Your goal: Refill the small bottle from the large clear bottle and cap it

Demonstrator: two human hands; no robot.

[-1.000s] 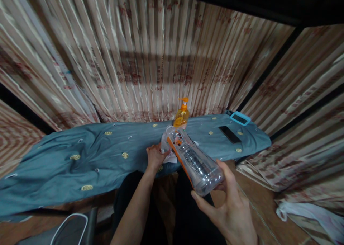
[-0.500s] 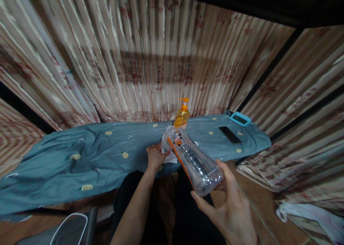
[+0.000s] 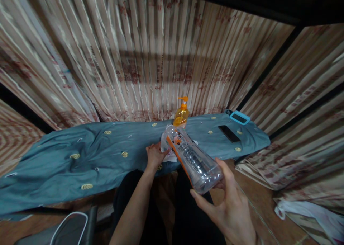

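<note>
My right hand [image 3: 228, 202] is closed around the base of a large clear plastic bottle [image 3: 197, 162] with an orange strip and small printed figures. The bottle is tilted, its neck down and to the left, and it looks nearly empty. On the cloth by the neck, my left hand [image 3: 154, 155] is closed on a translucent container [image 3: 163, 141] with a white lower part, partly hidden behind the bottle and my fingers. Whether the neck touches the container, I cannot tell. An orange pump bottle [image 3: 181, 116] holding yellow-orange liquid stands upright just behind.
Blue-grey cloth [image 3: 102, 166] with pineapple prints covers the narrow table. A black phone [image 3: 229, 133] and a blue-framed device [image 3: 239, 118] lie on the right. Striped curtains [image 3: 150, 58] hang behind; a grey seat [image 3: 72, 230] is at lower left.
Both hands keep their hold, and the tilted bottle stays in almost the same place. The whole view has shifted very slightly.
</note>
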